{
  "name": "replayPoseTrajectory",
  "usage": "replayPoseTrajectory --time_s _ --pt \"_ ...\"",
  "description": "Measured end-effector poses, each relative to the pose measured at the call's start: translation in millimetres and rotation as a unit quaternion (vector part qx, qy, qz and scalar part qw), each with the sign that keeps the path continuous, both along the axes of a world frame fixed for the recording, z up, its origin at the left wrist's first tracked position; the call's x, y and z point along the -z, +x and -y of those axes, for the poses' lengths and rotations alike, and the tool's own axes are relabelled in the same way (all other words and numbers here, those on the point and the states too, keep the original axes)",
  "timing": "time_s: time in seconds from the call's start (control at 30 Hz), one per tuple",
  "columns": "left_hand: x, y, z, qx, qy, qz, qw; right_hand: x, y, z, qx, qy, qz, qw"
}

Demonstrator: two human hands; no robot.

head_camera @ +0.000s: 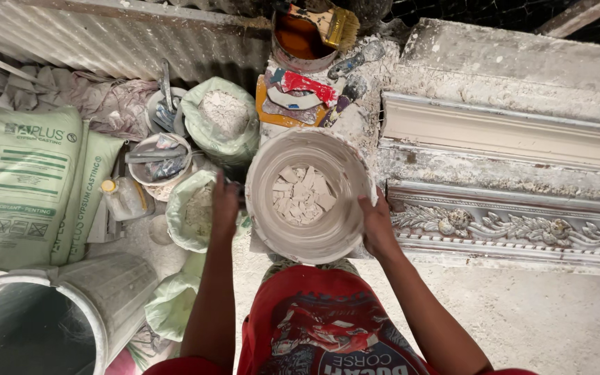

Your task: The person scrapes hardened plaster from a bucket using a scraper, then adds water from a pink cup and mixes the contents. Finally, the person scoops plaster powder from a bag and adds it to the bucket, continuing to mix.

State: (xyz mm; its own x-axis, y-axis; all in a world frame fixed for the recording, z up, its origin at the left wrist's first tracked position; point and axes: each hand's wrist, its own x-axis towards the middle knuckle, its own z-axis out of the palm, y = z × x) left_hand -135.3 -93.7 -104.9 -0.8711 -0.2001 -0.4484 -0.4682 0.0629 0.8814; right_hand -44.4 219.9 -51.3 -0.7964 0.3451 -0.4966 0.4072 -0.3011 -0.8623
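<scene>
A white plaster-caked bucket [335, 239] stands in front of me, with broken flat pieces of dried plaster [303, 194] on its bottom. My left hand [224, 207] grips its left side at the rim. On the bucket's right side my right hand [378, 226] holds the rim, fingers curled over the wall. Both arms reach down from my red shirt.
A long ornate plaster moulding [508, 226] lies to the right on a crusted bench. Behind the bucket are a tin with a brush [303, 35] and scrapers. Left: open powder bags [222, 118], small tubs of tools, stacked green sacks [22, 180], a large bin [43, 319].
</scene>
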Motion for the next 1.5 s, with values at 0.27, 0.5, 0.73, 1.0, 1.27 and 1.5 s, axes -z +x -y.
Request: replayPoseTrajectory --time_s 0.27,0.5,0.73,1.0,1.27,1.5 --pt "-30.5 -51.5 -12.8 -0.078 0.223 -0.117 0.965 -29.6 47.2 -38.8 0.058 -0.002 -0.014 0.998" --pt "-20.0 -130.0 -99.9 -0.051 0.37 0.033 0.927 -37.1 77.3 -63.1 0.061 0.065 0.01 0.996" --pt "-29.2 -173.7 -156.6 0.001 0.406 0.114 0.907 -54.2 83.0 -42.7 0.032 0.039 0.004 0.999" --pt "-6.2 -32.9 -86.3 0.176 0.272 0.027 0.946 -96.8 48.1 -43.3 0.002 0.037 0.058 0.998" --pt "-1.7 37.5 -29.0 0.124 0.402 0.093 0.903 -64.8 -0.6 8.9 -0.113 -0.211 -0.057 0.969" --pt "-11.3 66.5 -0.7 0.135 0.45 0.094 0.878 -42.7 13.5 29.8 -0.23 -0.296 -0.031 0.927"
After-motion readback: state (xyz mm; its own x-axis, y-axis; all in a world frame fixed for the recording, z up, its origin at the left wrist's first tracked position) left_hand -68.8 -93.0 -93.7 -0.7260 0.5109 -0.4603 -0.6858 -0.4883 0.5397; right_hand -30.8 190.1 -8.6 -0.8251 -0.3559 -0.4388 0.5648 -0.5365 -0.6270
